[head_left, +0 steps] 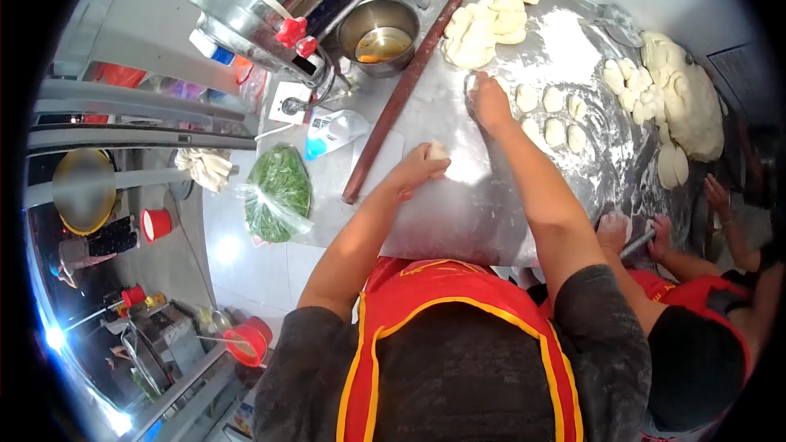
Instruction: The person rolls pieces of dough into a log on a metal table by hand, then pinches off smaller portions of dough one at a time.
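My left hand [422, 169] is closed round a small piece of dough [438, 151] above the steel table [426, 225]. Farther forward, my right hand [490, 102] has its fingers bent down beside a large dough lump [471, 37]; a small pale bit shows at its fingertips, too small to make out. Several small dough pieces [555, 133] lie in rows on the floured surface just right of my right hand. A long brown rolling pin [401, 102] rests diagonally to the left of both hands.
A steel bowl with liquid [378, 37] stands behind the pin. At the left are a bag of greens [278, 192] and a metal machine [246, 24]. A big dough mass [688, 102] lies at the right. Beside me, a co-worker's hands [612, 232] hold a rod [639, 243].
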Tool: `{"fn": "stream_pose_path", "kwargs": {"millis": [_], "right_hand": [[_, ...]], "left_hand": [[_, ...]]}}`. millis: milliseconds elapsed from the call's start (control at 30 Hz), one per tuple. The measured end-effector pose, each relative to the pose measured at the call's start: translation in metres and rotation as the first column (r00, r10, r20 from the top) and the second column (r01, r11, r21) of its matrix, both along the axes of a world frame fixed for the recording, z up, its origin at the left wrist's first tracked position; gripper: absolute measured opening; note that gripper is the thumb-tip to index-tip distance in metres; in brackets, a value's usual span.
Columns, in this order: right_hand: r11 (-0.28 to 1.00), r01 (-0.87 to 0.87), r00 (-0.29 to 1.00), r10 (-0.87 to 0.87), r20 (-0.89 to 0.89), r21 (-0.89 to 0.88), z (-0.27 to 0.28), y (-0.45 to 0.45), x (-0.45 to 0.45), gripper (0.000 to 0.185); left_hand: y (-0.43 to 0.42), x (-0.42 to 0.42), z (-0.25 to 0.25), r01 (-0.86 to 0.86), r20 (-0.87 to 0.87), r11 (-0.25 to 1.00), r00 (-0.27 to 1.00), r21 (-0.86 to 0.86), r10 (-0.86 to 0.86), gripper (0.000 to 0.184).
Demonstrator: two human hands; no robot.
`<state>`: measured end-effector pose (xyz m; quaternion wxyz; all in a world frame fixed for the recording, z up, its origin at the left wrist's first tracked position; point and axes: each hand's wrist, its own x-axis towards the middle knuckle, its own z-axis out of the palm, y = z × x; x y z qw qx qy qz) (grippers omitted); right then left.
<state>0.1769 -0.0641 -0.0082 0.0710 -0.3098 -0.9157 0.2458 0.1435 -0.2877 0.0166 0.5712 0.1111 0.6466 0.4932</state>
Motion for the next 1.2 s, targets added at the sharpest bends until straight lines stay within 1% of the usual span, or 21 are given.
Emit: {"fn": "stream_pose_path", "kwargs": {"millis": [100,133,167,233,267,300,367,433,467,567,600,700,733,833,867,967,1000,1033,1067,1167,1200], "right_hand": [[0.998,-0.045,0.994,0.040,0.102,0.052,0.002,0.001,-0.006,0.032],[0.995,-0.058,0.995,0.051,0.089,0.077,0.008,0.000,-0.002,0.033],[0.993,-0.056,0.998,0.057,0.000,0.100,0.022,-0.005,0.003,0.036],[0.987,-0.049,0.981,0.076,-0.176,0.155,0.051,-0.025,0.031,0.043],[0.980,-0.092,0.988,0.068,-0.140,-0.177,0.060,-0.036,0.046,0.048],[0.865,-0.110,0.992,0.068,-0.104,-0.489,0.066,-0.048,0.060,0.053],[0.788,-0.273,0.947,0.119,-0.298,-0.552,0.063,-0.078,0.084,0.053],[0.850,-0.156,0.956,0.001,-0.294,-0.504,0.040,-0.082,0.089,0.048],[0.872,-0.096,0.954,-0.057,-0.294,-0.481,0.039,-0.084,0.089,0.046],[0.791,0.118,0.943,-0.278,-0.182,-0.601,0.042,-0.065,0.077,0.038],[0.797,0.130,0.895,-0.351,-0.276,-0.590,0.043,-0.065,0.071,0.031],[0.901,0.148,0.957,-0.235,-0.171,-0.408,0.034,-0.058,0.056,0.029],[0.963,0.096,0.983,-0.131,-0.129,-0.251,0.016,-0.055,0.053,0.029],[0.986,0.087,0.985,-0.106,-0.135,-0.141,0.006,-0.058,0.046,0.031],[0.976,0.110,0.990,-0.124,-0.067,-0.188,0.006,-0.055,0.043,0.033],[0.971,0.129,0.990,-0.138,-0.032,-0.203,0.037,-0.050,0.047,0.034],[0.982,0.127,0.974,-0.150,-0.168,-0.141,0.035,-0.043,0.050,0.032],[0.964,0.157,0.953,-0.205,-0.223,-0.214,0.039,-0.035,0.050,0.031],[0.961,0.160,0.952,-0.211,-0.222,-0.228,0.040,-0.025,0.047,0.030],[0.955,0.171,0.955,-0.221,-0.197,-0.243,0.032,-0.008,0.032,0.028],[0.954,0.173,0.958,-0.221,-0.185,-0.244,0.028,-0.005,0.027,0.028]], "left_hand": [[-0.004,0.002,0.000,-0.052,0.129,0.990,0.991,0.131,0.035,0.038],[-0.004,0.000,0.003,-0.087,0.166,0.984,0.984,0.155,0.061,0.039],[-0.001,-0.003,0.005,-0.118,0.195,0.975,0.977,0.187,0.081,0.039],[0.005,-0.003,0.000,-0.296,0.351,0.941,0.909,0.166,0.224,0.034],[0.008,-0.001,-0.005,-0.380,0.427,0.914,0.857,0.144,0.289,0.033],[0.012,-0.001,-0.012,-0.367,0.470,0.912,0.847,0.181,0.247,0.034],[0.020,-0.001,-0.025,-0.334,0.546,0.907,0.824,0.255,0.150,0.038],[0.028,0.006,0.001,-0.279,0.475,0.942,0.865,0.186,0.162,0.040],[0.030,0.009,0.014,-0.255,0.438,0.956,0.883,0.147,0.168,0.041],[0.030,0.005,0.027,-0.281,0.343,0.960,0.902,0.000,0.264,0.042],[0.027,0.003,0.020,-0.298,0.275,0.954,0.918,-0.002,0.287,0.041],[0.022,0.003,-0.011,-0.347,0.103,0.938,0.933,0.009,0.345,0.038],[0.021,0.004,-0.016,-0.358,0.066,0.934,0.932,0.017,0.356,0.036],[0.021,0.004,-0.021,-0.366,-0.063,0.930,0.928,0.032,0.367,0.030],[0.021,0.004,-0.023,-0.363,-0.107,0.931,0.925,0.035,0.365,0.028],[0.028,-0.002,-0.031,-0.390,-0.241,0.918,0.886,0.072,0.395,0.025],[0.030,-0.007,-0.036,-0.349,-0.318,0.932,0.877,0.096,0.361,0.025],[0.032,-0.015,-0.040,-0.304,-0.394,0.946,0.860,0.115,0.324,0.024],[0.036,-0.020,-0.038,-0.254,-0.468,0.958,0.837,0.130,0.286,0.024],[0.056,-0.029,-0.033,-0.142,-0.741,0.965,0.619,0.221,0.261,0.023],[0.065,-0.033,-0.034,-0.107,-0.763,0.970,0.602,0.216,0.236,0.025]]}}
